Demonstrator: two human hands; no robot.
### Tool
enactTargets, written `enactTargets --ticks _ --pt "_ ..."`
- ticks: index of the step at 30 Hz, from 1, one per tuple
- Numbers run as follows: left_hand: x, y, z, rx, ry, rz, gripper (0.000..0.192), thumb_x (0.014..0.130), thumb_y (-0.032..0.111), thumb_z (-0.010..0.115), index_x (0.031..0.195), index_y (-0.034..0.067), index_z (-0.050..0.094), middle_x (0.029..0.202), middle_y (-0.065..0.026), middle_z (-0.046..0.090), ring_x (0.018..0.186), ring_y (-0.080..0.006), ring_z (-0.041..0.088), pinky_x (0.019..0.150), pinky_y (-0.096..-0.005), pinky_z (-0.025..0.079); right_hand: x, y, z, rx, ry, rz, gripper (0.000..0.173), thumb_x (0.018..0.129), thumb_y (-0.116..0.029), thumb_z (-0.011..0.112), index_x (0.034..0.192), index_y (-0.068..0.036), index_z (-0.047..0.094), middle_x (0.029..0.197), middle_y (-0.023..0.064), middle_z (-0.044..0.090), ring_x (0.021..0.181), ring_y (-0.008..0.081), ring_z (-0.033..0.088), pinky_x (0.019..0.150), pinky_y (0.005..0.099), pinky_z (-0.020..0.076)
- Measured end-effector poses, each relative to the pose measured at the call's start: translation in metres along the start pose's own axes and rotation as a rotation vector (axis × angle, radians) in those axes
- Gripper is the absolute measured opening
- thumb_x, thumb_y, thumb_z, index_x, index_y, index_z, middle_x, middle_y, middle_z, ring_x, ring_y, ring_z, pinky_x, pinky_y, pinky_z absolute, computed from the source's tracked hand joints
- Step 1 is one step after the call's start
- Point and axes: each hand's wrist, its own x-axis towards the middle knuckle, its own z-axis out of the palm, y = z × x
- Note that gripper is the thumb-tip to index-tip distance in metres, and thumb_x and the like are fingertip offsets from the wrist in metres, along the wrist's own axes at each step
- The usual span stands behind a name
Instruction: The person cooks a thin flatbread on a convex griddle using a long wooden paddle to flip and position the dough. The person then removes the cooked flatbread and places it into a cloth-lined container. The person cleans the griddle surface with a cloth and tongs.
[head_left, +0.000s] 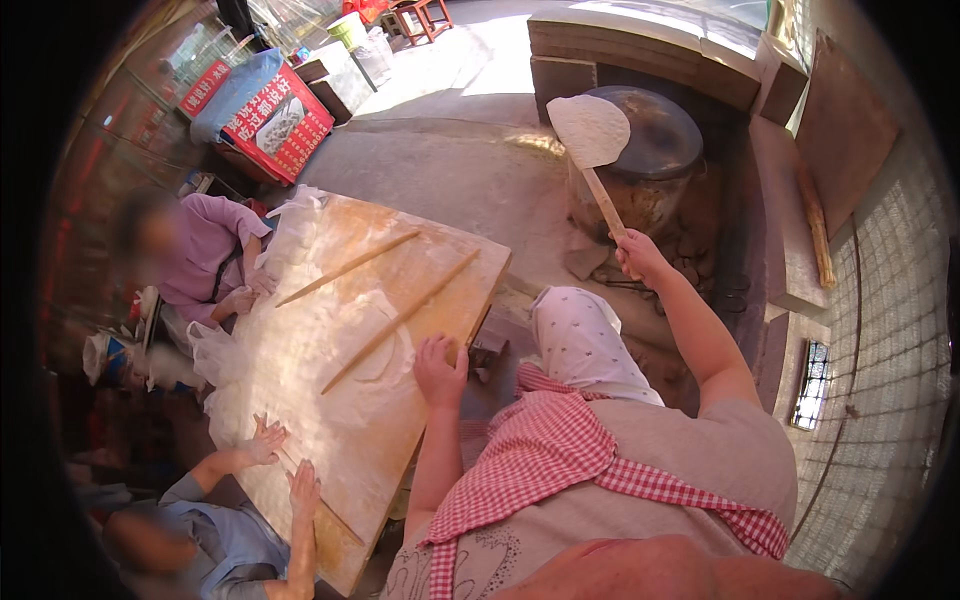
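My right hand (639, 255) grips one end of a wooden stick (602, 199), held out ahead over the floor. A thin, pale, half-round sheet of dough or flatbread (592, 131) hangs folded over the far end. It overlaps the dark round griddle top (660, 127) in the view; contact cannot be made out. My left hand (441, 371) rests on the edge of the floured wooden table (480, 255), fingers apart and holding nothing. Beside it, a tapered rolling pin (401, 322) lies across a round dough sheet (386, 356). Another rolling pin (349, 268) lies farther off.
Across the table, a person in purple (217, 232) has both hands at its edge. Another person (225, 547) spreads floury hands over a thin stick (289, 457). Plastic sheeting (214, 352) covers the table's far side. Low block walls (637, 49) border the griddle.
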Motion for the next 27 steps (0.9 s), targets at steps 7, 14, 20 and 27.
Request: enactTargets --ticks 7,14,20,27 --pt "0.0 0.005 -0.002 0.001 0.006 0.003 0.026 0.075 0.02 0.069 0.096 0.007 0.064 0.109 -0.0131 0.062 0.11 -0.0349 0.052 0.097 -0.044 0.04 0.005 0.009 -0.002 -0.012 0.019 0.016 0.026 0.096 -0.026 0.046 0.109 -0.005 0.052 0.062 -0.0001 0.049 0.043 0.0097 0.043 0.041 0.0243 0.0382" --pt "-0.005 -0.003 -0.003 -0.107 0.001 -0.022 0.031 0.077 0.02 0.067 0.104 0.007 0.062 0.113 -0.0141 0.061 0.112 -0.0342 0.052 0.098 -0.0425 0.039 0.009 0.004 0.007 -0.131 0.074 -0.05 0.025 0.096 -0.032 0.048 0.099 -0.007 0.052 0.057 -0.0006 0.048 0.041 0.0095 0.042 0.039 0.0241 0.0372" --pt "0.055 -0.039 -0.095 -0.41 0.29 -0.153 0.044 0.091 0.023 0.055 0.129 0.002 0.048 0.134 -0.0159 0.047 0.126 -0.0286 0.042 0.107 -0.0377 0.03 -0.024 -0.016 0.089 0.023 -0.192 -0.21 0.018 0.09 -0.021 0.059 0.085 -0.009 0.046 0.052 0.0002 0.047 0.034 0.01 0.041 0.032 0.0239 0.0316" --pt "0.084 -0.068 -0.246 -1.018 1.211 -0.418 0.072 0.095 0.051 0.04 0.145 0.003 0.021 0.151 -0.0088 0.022 0.137 -0.0212 0.024 0.112 -0.0332 0.018 -0.124 0.019 0.201 -0.389 -1.287 -0.109 0.019 0.082 -0.01 0.064 0.076 -0.008 0.046 0.065 -0.0043 0.044 0.057 0.0052 0.04 0.05 0.0212 0.033"
